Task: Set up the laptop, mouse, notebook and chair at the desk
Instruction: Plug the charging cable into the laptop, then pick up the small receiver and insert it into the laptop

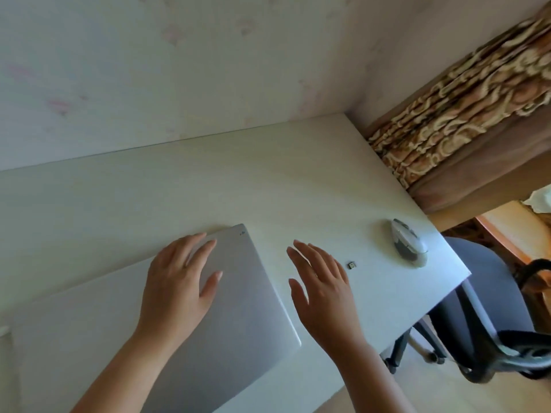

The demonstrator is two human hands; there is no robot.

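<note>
A closed silver laptop [98, 317] lies flat on the white desk [208, 180] near its front edge. My left hand [179, 281] rests on the lid, fingers spread, near the lid's far right corner. My right hand [322, 287] hovers open over the desk just right of the laptop, holding nothing. A grey and white mouse [408, 242] sits near the desk's right edge. A small dark USB receiver [352, 265] lies between my right hand and the mouse. A grey office chair [489, 296] stands to the right of the desk. No notebook is in view.
A pale patterned wall [179, 70] backs the desk. A brown patterned curtain [465, 114] hangs past the desk's right end. Wooden furniture [512, 228] stands behind the chair.
</note>
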